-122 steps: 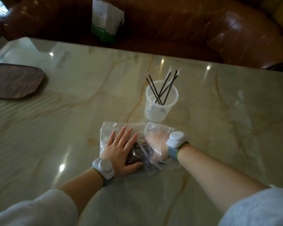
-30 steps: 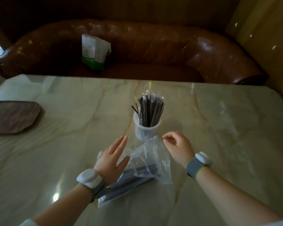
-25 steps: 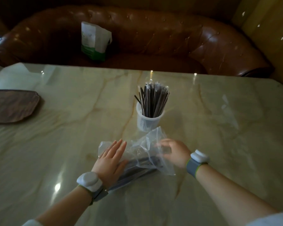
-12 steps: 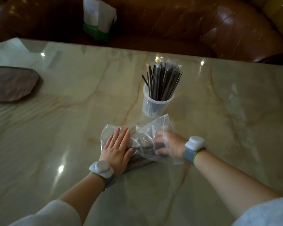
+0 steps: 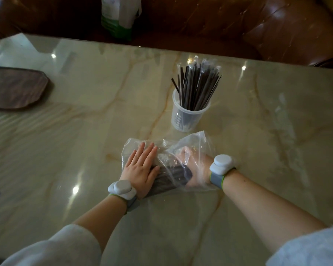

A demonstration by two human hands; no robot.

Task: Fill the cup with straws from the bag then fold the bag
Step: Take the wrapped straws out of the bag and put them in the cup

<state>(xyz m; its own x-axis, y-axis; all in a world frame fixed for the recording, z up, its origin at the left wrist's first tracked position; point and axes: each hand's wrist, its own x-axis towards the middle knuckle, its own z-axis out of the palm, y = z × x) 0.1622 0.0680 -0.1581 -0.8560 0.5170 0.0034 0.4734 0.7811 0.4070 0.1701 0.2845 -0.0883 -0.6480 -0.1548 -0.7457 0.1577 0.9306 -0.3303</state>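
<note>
- Risk: my right hand is inside bag, fingers unclear; pulling straws could drag it into cup.
- Left hand flat, fingers together, pinning bag.

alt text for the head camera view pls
A person's left hand presses a clear plastic bag flat on a marble table while the right hand reaches inside among dark straws. Behind stands a clear cup packed with straws.
</note>
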